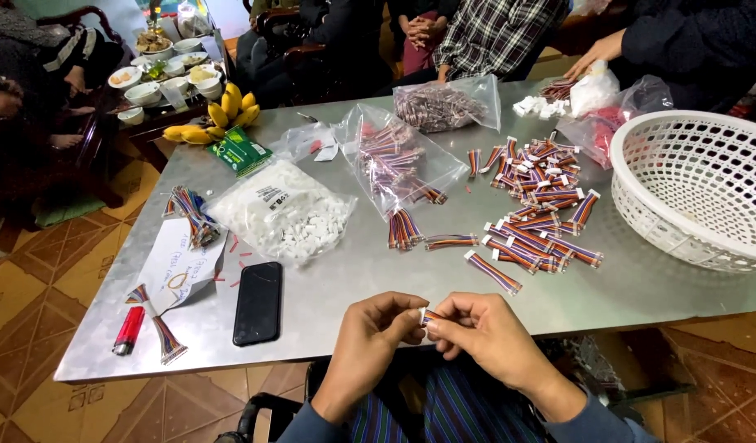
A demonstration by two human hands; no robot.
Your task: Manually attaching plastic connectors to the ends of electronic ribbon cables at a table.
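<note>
Floor: orange patterned tiles [33, 295] at your lower left | Furniture: grey metal table [329, 303] centre | dark wooden chairs [82, 16] along the top

The table [329, 303] is dull brushed metal, smooth. Near its left corner lies a glossy red plastic lighter [128, 330] beside a phone [258, 303] with shiny black glass. Clear crinkled plastic bags [403, 164] sit mid-table. At the right edge stands a matt white plastic basket [698, 189]. The paper [181, 267] looks matt.
</note>
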